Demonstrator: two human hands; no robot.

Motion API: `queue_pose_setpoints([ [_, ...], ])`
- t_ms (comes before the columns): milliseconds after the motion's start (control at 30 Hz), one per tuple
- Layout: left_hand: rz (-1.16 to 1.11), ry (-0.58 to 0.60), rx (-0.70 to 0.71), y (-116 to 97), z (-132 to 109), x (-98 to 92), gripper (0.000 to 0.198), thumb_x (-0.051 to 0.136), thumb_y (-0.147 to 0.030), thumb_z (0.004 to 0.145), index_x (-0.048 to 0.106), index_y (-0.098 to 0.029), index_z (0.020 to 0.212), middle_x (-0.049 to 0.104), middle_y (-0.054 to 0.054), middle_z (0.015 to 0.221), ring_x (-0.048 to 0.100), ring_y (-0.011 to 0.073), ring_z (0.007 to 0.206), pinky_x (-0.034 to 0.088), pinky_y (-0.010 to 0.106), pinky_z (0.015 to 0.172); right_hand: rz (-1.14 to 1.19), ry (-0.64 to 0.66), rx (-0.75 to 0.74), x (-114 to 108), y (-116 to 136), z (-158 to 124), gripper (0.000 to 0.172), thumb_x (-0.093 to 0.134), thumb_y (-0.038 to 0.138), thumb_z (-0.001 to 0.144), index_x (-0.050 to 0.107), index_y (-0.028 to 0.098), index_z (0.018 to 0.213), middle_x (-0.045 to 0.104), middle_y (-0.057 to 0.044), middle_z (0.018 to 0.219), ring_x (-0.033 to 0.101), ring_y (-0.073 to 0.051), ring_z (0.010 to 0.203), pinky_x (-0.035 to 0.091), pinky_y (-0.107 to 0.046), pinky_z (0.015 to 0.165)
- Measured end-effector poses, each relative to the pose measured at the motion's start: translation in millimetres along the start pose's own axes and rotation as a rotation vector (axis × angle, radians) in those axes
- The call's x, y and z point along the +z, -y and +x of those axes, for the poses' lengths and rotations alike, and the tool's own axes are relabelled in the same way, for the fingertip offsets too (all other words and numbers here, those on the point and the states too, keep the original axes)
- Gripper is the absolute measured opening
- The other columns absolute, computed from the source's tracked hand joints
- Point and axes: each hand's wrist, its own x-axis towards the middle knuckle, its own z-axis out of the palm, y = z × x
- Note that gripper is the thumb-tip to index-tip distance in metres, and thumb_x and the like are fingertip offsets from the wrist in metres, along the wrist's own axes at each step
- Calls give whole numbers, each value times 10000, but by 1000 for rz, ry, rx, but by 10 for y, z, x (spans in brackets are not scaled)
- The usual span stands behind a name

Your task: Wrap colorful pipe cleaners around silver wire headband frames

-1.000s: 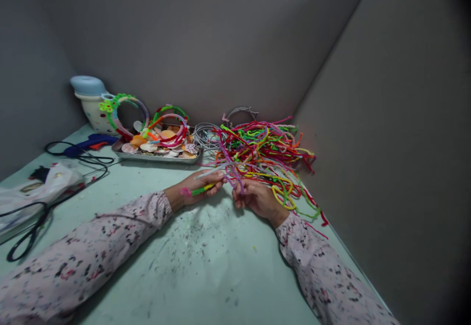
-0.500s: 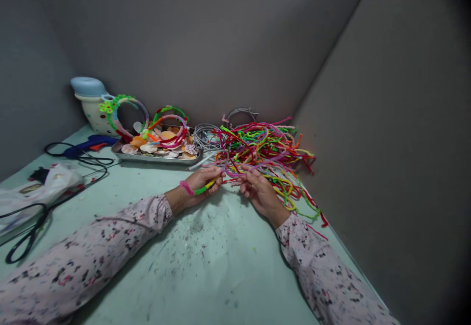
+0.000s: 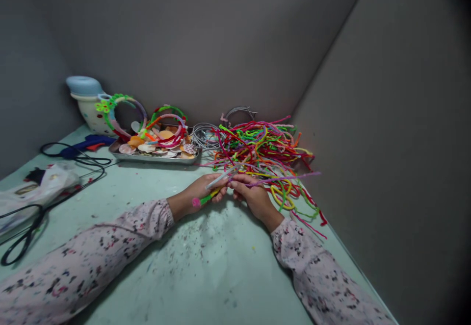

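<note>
My left hand (image 3: 200,190) is closed round a thin curved band partly wrapped in green, yellow and pink pipe cleaner (image 3: 206,197), with a bare grey end sticking up toward the pile. My right hand (image 3: 250,192) touches it and pinches a purple pipe cleaner (image 3: 290,176) that stretches out to the right. Both hands rest on the pale green table (image 3: 206,266), just in front of a big tangled heap of coloured pipe cleaners (image 3: 265,151).
A metal tray (image 3: 154,157) holds seashells and wrapped headbands. Bare wire headbands (image 3: 206,136) lie beside it. A white pot with a blue lid (image 3: 86,102), a blue glue gun (image 3: 86,144), a plastic bag (image 3: 40,190) and scissors (image 3: 22,239) sit at left. Grey walls close in behind and at right.
My right hand has drawn the purple pipe cleaner out of the heap and now holds it stretched to the right. Both hands have closed together at the band.
</note>
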Motion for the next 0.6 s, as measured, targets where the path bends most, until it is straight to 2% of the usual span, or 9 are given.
queue_pose_setpoints([
  [233,-6,31,-58,-48,-37,23,247,635,-363,794,578,-123,781,517,-25,568,428,50,420,319,158,390,-88,-43,-47,39,82,-47,127,631,308,768,657,186,795,596,16,626,507,-102,528,401,-226,503],
  [400,-57,20,-150,-77,-42,7,226,660,-325,773,588,-112,785,516,-23,546,436,50,411,315,147,373,-114,-48,-78,40,59,-56,112,626,308,775,651,202,800,596,13,647,515,-115,552,414,-234,517],
  [600,-128,74,-213,-73,-42,-35,164,643,-262,781,582,-110,769,519,-22,543,434,44,401,306,131,355,-144,41,-145,14,27,-59,126,593,319,818,644,205,816,592,5,674,524,-118,588,414,-236,547],
])
